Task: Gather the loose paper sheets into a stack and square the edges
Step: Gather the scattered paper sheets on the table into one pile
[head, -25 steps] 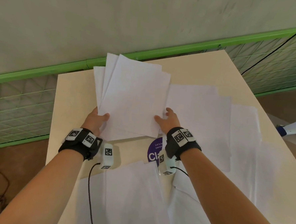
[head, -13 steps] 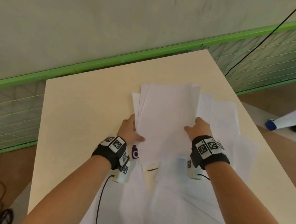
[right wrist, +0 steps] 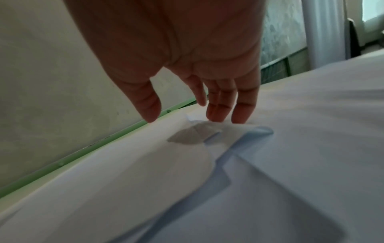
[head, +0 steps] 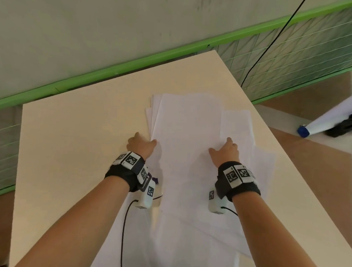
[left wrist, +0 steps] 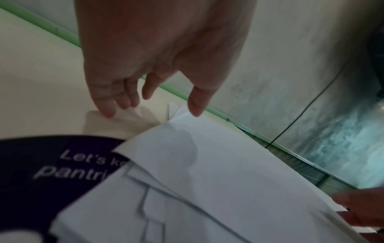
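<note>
A sheaf of white paper sheets (head: pixel 187 134) lies flat on other loose white sheets (head: pixel 258 159) in the middle of the beige table (head: pixel 77 148), its edges fanned unevenly. My left hand (head: pixel 143 141) is at the sheaf's left edge. In the left wrist view this hand (left wrist: pixel 151 108) hangs with straight fingers, the thumb tip by the paper edge (left wrist: pixel 187 131). My right hand (head: pixel 223 146) rests on the sheaf's right part, and its straight fingertips (right wrist: pixel 220 115) touch the paper (right wrist: pixel 145 164). More sheets (head: pixel 184 247) lie toward me, under my forearms.
A purple printed sheet (left wrist: pixel 51 164) pokes out from under the papers near my left wrist. A green rail (head: pixel 113 71) with wire mesh runs behind the table. The table's right edge (head: pixel 292 173) is close to the outer sheets. A white pole with a blue cap (head: pixel 303 130) lies on the floor.
Both hands carried the sheaf from the far left to the right and set it down on the other sheets. The fingers that gripped its sides now lie straight.
</note>
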